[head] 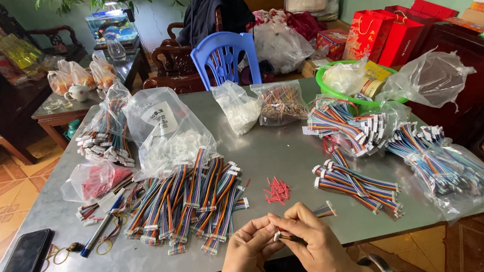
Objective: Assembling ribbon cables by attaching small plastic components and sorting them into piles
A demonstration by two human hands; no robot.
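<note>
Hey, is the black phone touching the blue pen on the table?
Apart. The head view shows the phone lying at the table's near left corner, with bare grey tabletop and a small key ring between it and the pen.

You've got even, soft daylight, no hard shadows. Mild glare on the grey table [288,150] and plastic bags [431,77] at 2 o'clock. Wide-angle bending at edges; focus sharp throughout.
</note>
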